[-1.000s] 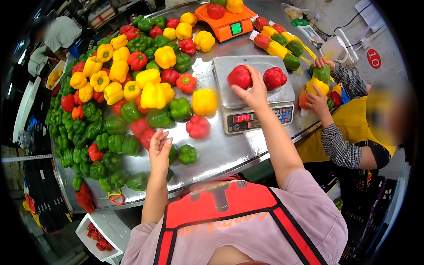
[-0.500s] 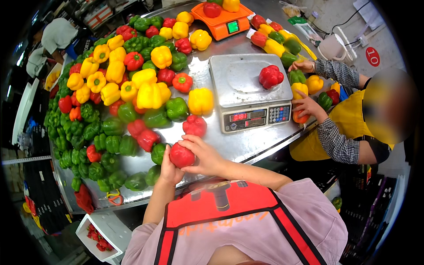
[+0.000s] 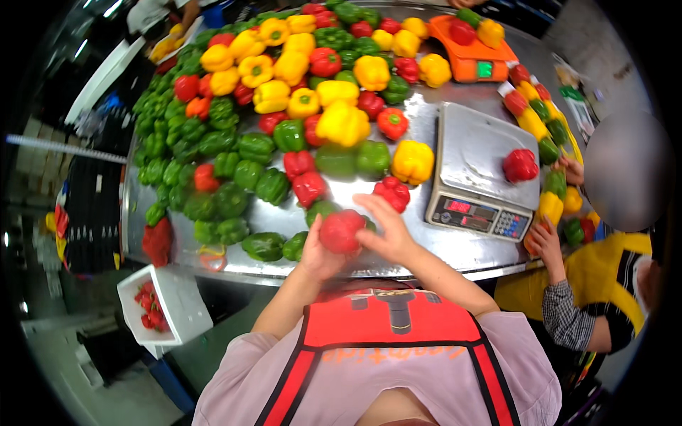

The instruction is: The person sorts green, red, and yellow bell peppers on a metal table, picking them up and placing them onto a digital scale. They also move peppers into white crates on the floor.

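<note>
A red bell pepper [image 3: 342,231] rests in my left hand [image 3: 321,257], whose fingers curl round its left and under side, just above the table's near edge. My right hand [image 3: 389,233] is at the pepper's right side with its fingers spread; the thumb is close to the skin, and I cannot tell whether it touches. Beyond my right hand lies another red pepper [image 3: 391,194], with a yellow pepper [image 3: 413,162] behind it. Green peppers [image 3: 263,246] lie left of my hands. On the silver scale [image 3: 469,153] to the right sits a single red pepper [image 3: 521,165].
A large heap of green, yellow and red peppers [image 3: 271,96] covers the left and back of the metal table [image 3: 419,248]. An orange scale [image 3: 474,60] holds peppers at the back. At right, a co-worker's hand [image 3: 547,245] touches lined-up peppers. A white foam box [image 3: 186,309] stands below left.
My view has turned, so the table's things sit further right in the picture. My right hand has loosened from the red pepper and spread its fingers; the left still holds it.
</note>
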{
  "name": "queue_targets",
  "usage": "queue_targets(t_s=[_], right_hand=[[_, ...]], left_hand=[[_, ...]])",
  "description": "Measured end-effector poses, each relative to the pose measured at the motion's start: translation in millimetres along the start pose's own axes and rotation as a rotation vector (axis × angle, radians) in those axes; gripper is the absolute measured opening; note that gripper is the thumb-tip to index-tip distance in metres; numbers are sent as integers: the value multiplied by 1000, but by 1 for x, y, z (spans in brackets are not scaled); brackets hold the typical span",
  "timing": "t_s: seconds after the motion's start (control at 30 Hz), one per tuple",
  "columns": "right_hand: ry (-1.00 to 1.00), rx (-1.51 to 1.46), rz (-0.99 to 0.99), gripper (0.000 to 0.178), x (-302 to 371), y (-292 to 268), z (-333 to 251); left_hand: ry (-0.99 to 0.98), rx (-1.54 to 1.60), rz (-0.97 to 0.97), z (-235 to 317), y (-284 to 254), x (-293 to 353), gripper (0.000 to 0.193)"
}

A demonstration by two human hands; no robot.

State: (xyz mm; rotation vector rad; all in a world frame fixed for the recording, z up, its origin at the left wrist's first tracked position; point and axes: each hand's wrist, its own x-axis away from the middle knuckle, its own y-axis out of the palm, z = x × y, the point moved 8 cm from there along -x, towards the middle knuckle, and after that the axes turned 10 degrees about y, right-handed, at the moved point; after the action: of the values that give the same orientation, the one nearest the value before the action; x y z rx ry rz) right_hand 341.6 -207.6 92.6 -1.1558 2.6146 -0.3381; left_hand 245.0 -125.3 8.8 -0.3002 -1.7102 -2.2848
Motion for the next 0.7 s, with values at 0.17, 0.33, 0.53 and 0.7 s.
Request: queue_targets(t_s=[0.17, 0.33, 0.53, 0.7], right_hand=[[-9, 215, 24, 54, -78, 25, 12], [17, 636, -82, 49, -154, 100, 38], [336, 1010, -313, 63, -195, 132, 61], [327, 667, -329, 71, -198, 117, 72]], left_hand=[[189, 136, 122, 37, -10, 29, 72], [375, 125, 246, 62, -45, 60, 68], [465, 197, 295, 66, -64, 79, 68], [465, 196, 293, 70, -62, 76, 68]])
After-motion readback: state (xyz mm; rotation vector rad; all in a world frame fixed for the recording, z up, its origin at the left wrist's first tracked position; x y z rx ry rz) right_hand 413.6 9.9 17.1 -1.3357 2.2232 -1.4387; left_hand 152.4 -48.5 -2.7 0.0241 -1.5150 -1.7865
